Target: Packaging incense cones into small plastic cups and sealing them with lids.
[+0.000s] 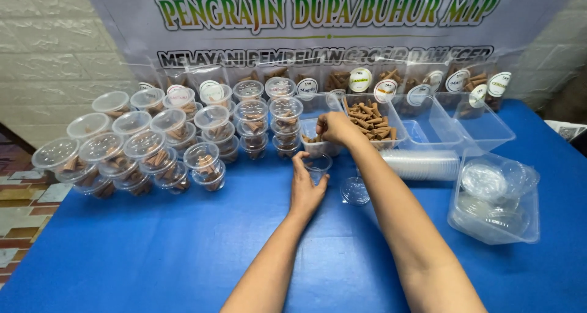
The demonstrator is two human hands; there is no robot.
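**Blue table, small cup held for filling**

Blue cloth covers the table (153, 252), with a printed banner hung behind. At its middle stands a small clear plastic cup (318, 164), thin-walled and probably very light, easy to dent or tip; the rim and upper wall look the safest place to hold it. The left hand (305, 187) grips it there. The right hand (336, 128) is closed around brown cones over a clear tub (373, 122) of them. A loose lid (355, 190) lies just beside; filled, lidded cups (153, 148) stand stacked to the left.
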